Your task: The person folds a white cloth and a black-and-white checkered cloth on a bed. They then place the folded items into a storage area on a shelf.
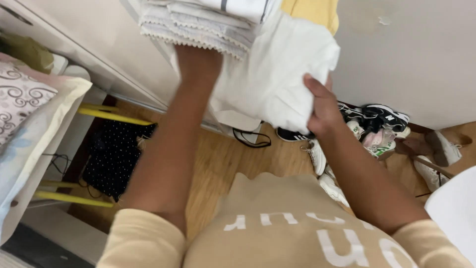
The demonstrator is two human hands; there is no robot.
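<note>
Both my arms reach up toward a stack of folded white linens (208,22) with lace-trimmed edges at the top of the view. My left hand (198,59) goes up under the stack, its fingers hidden by the cloth. My right hand (320,106) pinches a loose white cloth (277,74) that hangs down from beside the stack. A yellow fabric (312,11) shows above the white cloth. I wear a beige top with white lettering.
A pile of sneakers (372,129) lies on the wooden floor (223,159) by the white wall. A black dotted cloth (116,154) lies near yellow bars (111,116). A patterned pillow (25,106) sits at left. White cabinet fronts (99,34) stand ahead.
</note>
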